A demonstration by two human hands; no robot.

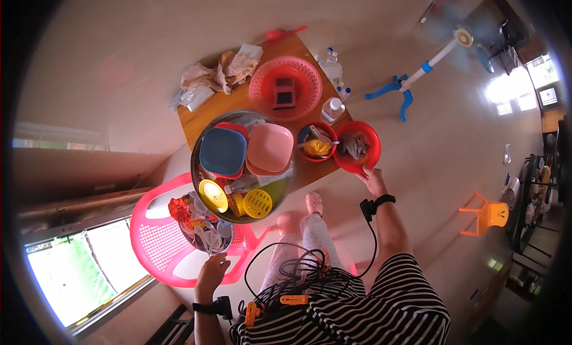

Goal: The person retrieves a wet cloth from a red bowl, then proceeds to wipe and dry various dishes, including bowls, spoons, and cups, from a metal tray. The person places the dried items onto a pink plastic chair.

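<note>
My right hand [373, 179] grips the near rim of a red plastic bowl [374, 141] with a grey cloth [354, 146] in it, at the table's right corner. Beside it stands a smaller red container [333, 155] holding spoons and something yellow. My left hand [215, 268] is by the lower edge of a metal bowl [190, 244] of utensils on a pink plastic chair [149, 229]; whether it touches anything there I cannot tell. A large round metal tray [286, 197] carries a blue square plate [223, 151], pink plates [270, 148] and yellow plastic items [258, 204].
The wooden table [295, 48] also holds a pink basket [316, 86], a capped jar [333, 109] and a crumpled cloth [201, 76]. A blue-legged pedestal fan [420, 74] and an orange child's chair [490, 215] stand on the right. Black cables [308, 267] lie across my lap.
</note>
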